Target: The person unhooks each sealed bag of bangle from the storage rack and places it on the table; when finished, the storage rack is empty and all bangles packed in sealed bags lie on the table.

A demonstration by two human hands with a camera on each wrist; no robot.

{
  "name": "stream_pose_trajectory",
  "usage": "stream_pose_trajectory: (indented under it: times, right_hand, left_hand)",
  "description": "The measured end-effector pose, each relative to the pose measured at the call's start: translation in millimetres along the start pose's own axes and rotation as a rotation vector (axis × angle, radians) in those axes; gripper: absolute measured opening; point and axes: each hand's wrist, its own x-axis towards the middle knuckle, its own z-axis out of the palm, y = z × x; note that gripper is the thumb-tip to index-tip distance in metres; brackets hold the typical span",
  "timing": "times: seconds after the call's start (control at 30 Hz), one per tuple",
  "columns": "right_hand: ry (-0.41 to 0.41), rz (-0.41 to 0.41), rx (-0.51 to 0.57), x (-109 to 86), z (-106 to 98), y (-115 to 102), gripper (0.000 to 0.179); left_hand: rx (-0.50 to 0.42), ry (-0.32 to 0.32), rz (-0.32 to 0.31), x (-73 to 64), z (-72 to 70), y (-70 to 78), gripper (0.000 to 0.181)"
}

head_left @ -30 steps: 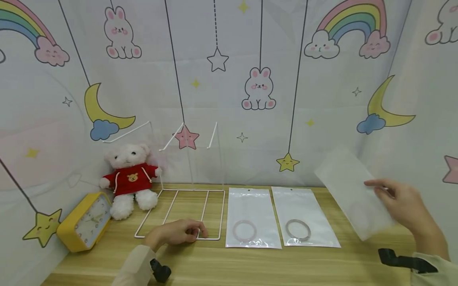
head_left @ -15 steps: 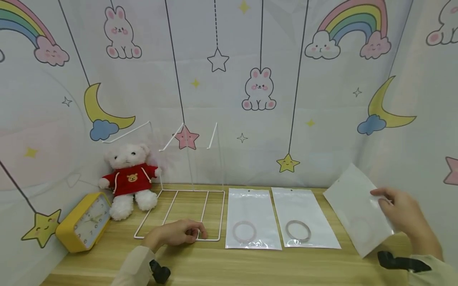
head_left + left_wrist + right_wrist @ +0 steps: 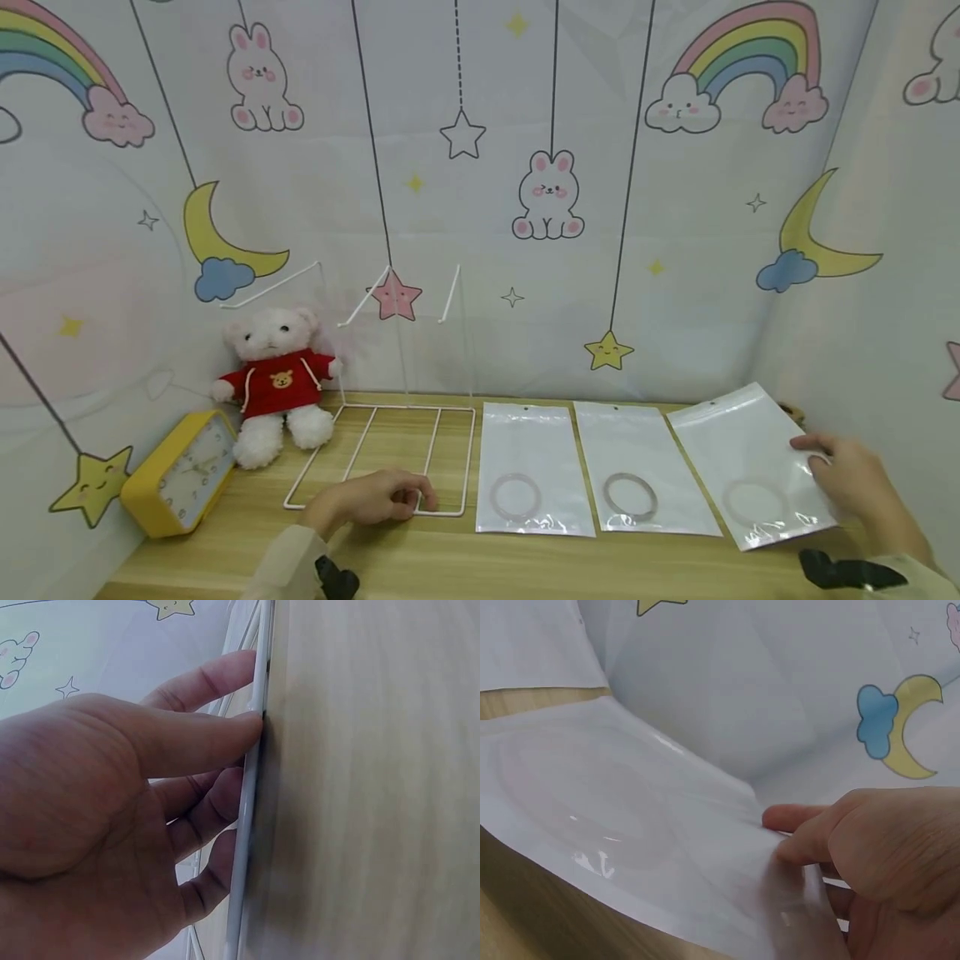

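Observation:
My right hand [image 3: 855, 479] pinches the right edge of a white, clear-fronted zip bag [image 3: 738, 442] at the right of the table. A pale bangle [image 3: 785, 502] shows faintly through its front. In the right wrist view the held bag [image 3: 705, 840] is bent, its near side raised off the wood. My left hand [image 3: 371, 497] holds the front bar of a white wire rack [image 3: 468, 458], thumb on the near side and curled fingers beyond the bar [image 3: 238, 885]. Two similar bags lie flat between the hands: a left bag [image 3: 525, 442] with a pinkish bangle and a middle bag [image 3: 630, 442] with a brownish one.
A white teddy bear [image 3: 273, 383] in a red top sits left of the rack. Beside it stands a yellow alarm clock [image 3: 180, 471]. Part of a brown round thing [image 3: 792, 412] shows behind the held bag. A printed curtain [image 3: 480, 208] closes off the back.
The right hand has lowered the bag from a steep tilt to nearly flat, beside the other two. The left hand stays on the rack. The head view has shifted slightly.

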Motion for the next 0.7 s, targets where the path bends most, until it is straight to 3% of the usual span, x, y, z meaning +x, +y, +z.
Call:
stream_pose_trajectory:
  times: [0.33,0.53,0.7]
  right_hand:
    - [-0.087,0.078,0.028,-4.7,14.4,25.4,0.036]
    - [-0.1,0.095,0.024,-4.6,12.6,33.4,0.035]
    - [-0.129,0.163,0.077,-8.7,12.0,40.4,0.039]
  left_hand:
    - [-0.033,0.004,-0.034,-2.8,-0.9,-1.3,0.025]
    - [-0.047,-0.007,-0.01,-0.4,-1.8,-1.4,0.025]
    - [-0.076,-0.027,-0.013,-0.2,1.9,-5.3,0.025]
